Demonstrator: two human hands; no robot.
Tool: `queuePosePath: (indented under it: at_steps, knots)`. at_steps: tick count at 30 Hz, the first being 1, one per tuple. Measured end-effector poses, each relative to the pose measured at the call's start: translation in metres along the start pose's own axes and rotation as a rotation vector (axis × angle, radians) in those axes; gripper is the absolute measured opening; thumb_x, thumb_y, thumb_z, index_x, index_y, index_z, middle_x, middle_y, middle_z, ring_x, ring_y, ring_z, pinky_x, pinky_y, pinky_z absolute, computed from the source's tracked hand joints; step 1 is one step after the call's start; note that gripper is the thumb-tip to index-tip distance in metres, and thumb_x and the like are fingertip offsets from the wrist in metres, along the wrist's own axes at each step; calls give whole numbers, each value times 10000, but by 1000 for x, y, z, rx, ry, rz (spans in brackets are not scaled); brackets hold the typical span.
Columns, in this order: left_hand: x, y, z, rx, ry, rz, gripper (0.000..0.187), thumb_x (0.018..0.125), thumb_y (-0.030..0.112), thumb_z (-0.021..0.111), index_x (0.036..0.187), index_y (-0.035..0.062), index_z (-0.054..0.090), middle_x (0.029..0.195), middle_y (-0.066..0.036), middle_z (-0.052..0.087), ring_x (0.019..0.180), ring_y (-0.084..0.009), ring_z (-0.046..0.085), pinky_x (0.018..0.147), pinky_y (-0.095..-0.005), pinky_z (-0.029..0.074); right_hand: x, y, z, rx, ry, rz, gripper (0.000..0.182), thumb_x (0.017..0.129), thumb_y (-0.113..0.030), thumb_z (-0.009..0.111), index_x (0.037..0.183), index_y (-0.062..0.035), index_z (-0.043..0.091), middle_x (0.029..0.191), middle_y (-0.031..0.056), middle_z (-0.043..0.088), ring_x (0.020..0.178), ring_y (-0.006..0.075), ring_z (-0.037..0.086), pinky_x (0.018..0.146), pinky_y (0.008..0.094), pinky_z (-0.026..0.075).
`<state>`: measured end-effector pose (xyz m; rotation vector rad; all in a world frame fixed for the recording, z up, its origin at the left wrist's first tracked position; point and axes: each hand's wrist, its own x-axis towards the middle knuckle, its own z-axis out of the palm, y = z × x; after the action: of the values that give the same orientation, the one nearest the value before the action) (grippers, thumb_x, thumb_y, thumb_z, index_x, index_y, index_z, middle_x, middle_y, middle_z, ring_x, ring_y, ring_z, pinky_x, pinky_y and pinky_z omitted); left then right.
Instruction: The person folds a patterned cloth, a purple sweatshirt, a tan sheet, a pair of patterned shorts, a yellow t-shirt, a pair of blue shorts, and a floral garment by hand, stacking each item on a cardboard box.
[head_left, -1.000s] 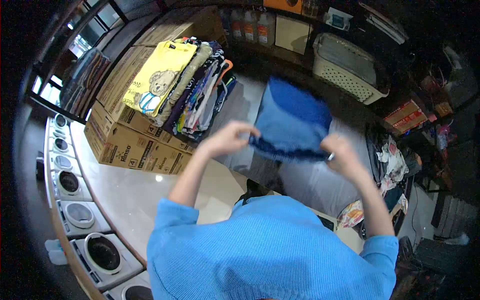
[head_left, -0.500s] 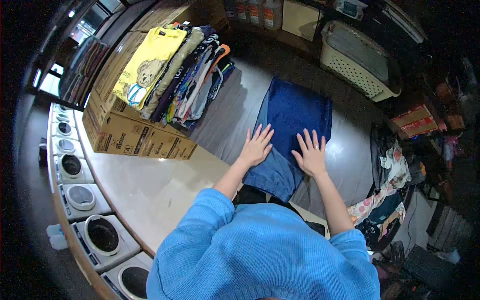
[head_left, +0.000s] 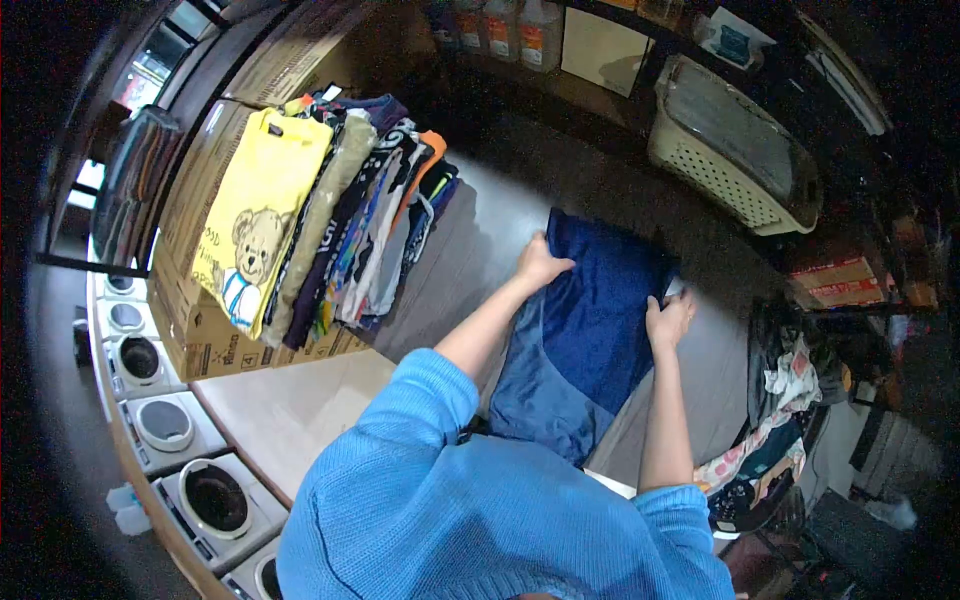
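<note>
A folded two-tone blue garment, dark navy on its upper part and greyer blue below, lies on the grey wood-patterned table in front of me. My left hand holds its upper left edge, thumb on top and the other fingers mostly hidden. On the opposite edge, my right hand grips the cloth with the thumb on the near side. To the left rises a tall stack of folded clothes, with a yellow bear-print shirt at its left end.
Cardboard boxes stand beside the stack. A cream perforated basket sits at the back right, with plastic bottles further left. Loose clothes lie at the right. Front-loading washing machines line the far left.
Both hands were spread flat on the garment. They have moved out to its two side edges and closed on them. My view has shifted, and the stack appears further left.
</note>
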<state>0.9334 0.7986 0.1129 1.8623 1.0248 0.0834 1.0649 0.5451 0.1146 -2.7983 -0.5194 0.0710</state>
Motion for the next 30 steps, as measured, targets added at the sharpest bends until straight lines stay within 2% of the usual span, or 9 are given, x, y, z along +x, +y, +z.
queuePosePath:
  at_steps: [4, 10, 13, 16, 20, 24, 25, 28, 30]
  knots:
    - [26, 37, -21, -587, -370, -82, 448, 746, 193, 820, 1096, -37, 662, 1052, -124, 696, 937, -218, 661, 863, -351, 522, 40, 12, 4, 584, -8, 110, 347, 803, -164, 738, 1019, 22, 540, 994, 166, 620, 948, 311, 595, 845, 395, 457]
    - [-6, 152, -142, -725, -320, 278, 455, 737, 219, 853, 1090, -2, 670, 1052, -75, 694, 953, -162, 642, 905, -308, 494, 48, -84, -202, 1416, -80, -105, 588, 818, -79, 719, 1338, 20, 464, 1095, 111, 625, 954, 176, 586, 945, 280, 440]
    - [-55, 179, -199, -587, -382, 479, 488, 713, 148, 857, 1129, -6, 652, 1062, -66, 688, 971, -154, 636, 925, -315, 490, 25, -76, -265, 1344, -125, -156, 687, 714, 73, 610, 1379, 36, 439, 1097, 92, 669, 983, 158, 627, 838, 247, 499]
    - [-105, 162, -221, -503, -457, 652, 455, 698, 41, 835, 1116, 20, 658, 1063, -21, 685, 963, -121, 614, 909, -324, 493, -8, -41, -252, 1358, -121, -251, 502, 730, 19, 596, 1232, 23, 600, 1112, 78, 682, 1072, 182, 632, 914, 266, 497]
    - [-130, 76, -205, -24, -562, 913, 255, 825, 14, 663, 1080, 4, 666, 1243, -138, 602, 1108, -233, 591, 1006, -392, 435, -55, -27, -228, 1106, -466, -516, 275, 730, 66, 485, 857, 0, 719, 991, 128, 726, 1138, 303, 621, 1174, 491, 204]
    - [-199, -15, -160, 6, -589, 511, 215, 774, 39, 722, 989, 35, 717, 1169, -108, 650, 1077, -253, 611, 949, -352, 467, -113, 8, -171, 997, -747, -360, 380, 647, 102, 404, 851, 4, 709, 972, 137, 730, 1140, 301, 625, 1190, 512, 79]
    - [-216, -30, -150, -33, -583, 454, 234, 771, 39, 730, 1005, 31, 716, 1120, -94, 679, 1053, -245, 627, 925, -335, 480, -123, 20, -158, 909, -771, -402, 320, 728, 90, 454, 896, 2, 712, 970, 85, 729, 1053, 222, 654, 1136, 449, 278]
    - [-238, -72, -128, -99, -755, 209, 273, 791, -15, 680, 1063, -4, 696, 1016, -58, 720, 951, -126, 621, 880, -313, 493, -147, 60, -123, 834, -1030, -76, 209, 819, 33, 552, 958, 14, 707, 955, 23, 712, 933, 129, 646, 940, 327, 464]
    - [-237, -75, -127, -156, -770, 158, 293, 799, -24, 665, 1091, -15, 686, 988, -13, 723, 912, -78, 593, 864, -289, 493, -147, 61, -128, 996, -1046, -110, 145, 817, 40, 650, 953, 18, 696, 917, -1, 687, 824, 83, 606, 741, 239, 496]
